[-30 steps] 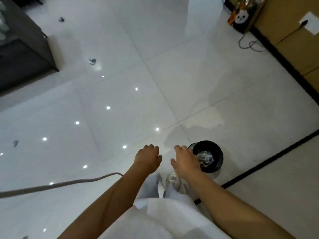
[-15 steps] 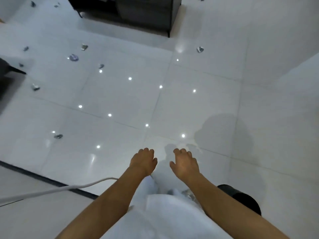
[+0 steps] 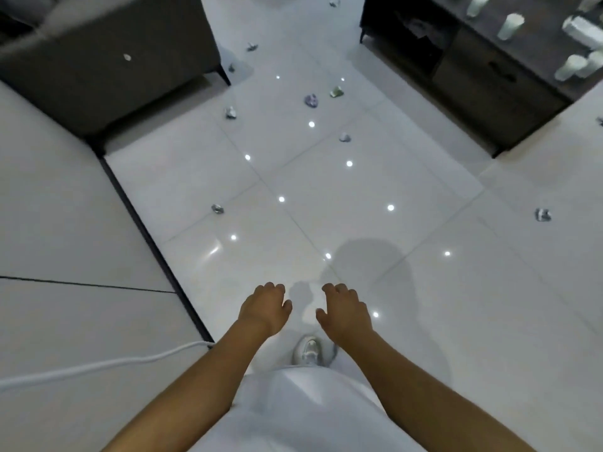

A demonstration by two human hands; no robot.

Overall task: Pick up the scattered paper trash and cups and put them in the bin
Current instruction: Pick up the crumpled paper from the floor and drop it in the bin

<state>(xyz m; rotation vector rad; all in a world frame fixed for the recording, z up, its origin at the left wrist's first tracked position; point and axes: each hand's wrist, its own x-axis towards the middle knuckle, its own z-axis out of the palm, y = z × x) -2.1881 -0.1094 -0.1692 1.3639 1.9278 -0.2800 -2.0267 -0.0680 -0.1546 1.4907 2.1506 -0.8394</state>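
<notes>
I see my left hand and my right hand held out side by side above the glossy white tiled floor, palms down, fingers loosely bent and holding nothing. Just below them, a white sneaker shows on the floor, above the white garment that fills the bottom of the view. A white cable runs in from the left edge toward my left forearm.

Taking the sneaker as my mark, the nearest scrap is a small crumpled grey-blue paper ball, ahead and to the left, lying apart from the dark strip that borders the floor. Another crumpled grey-white ball lies far to the right. Further ahead sit a pale crumpled wad, a purple-tinted crumpled wad, a greenish scrap and a grey-white wad. Smaller scraps lie beyond those, too blurred to describe.

Ahead-left of the sneaker stands a dark grey sofa. Ahead-right is a dark low cabinet carrying several white paper cups, some upright and some lying over.
</notes>
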